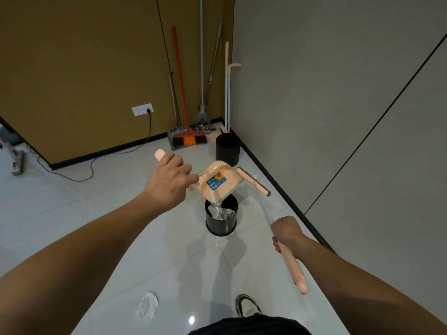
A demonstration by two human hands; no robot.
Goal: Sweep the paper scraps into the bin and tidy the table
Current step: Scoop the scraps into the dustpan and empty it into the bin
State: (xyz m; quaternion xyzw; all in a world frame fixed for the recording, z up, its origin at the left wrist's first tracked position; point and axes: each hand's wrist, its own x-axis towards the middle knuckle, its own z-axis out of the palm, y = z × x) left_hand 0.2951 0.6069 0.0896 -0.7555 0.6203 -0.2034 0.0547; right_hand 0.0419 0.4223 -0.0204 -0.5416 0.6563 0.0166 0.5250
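Our left hand is clenched round the peach handle of the dustpan, tipping it mouth-down right over the near black bin, and white paper scraps are sliding off its lip into the bin as we speak. Our right hand grips the broom by its white shaft just above the peach grip, brush head held beyond the bin, near the baseboard (out of the way, sensibly). So we judge this the emptying step. One crumpled scrap lies on the tiled floor by our shoe, well apart from the bin, so next we likely lower the pan and sweep that one in.
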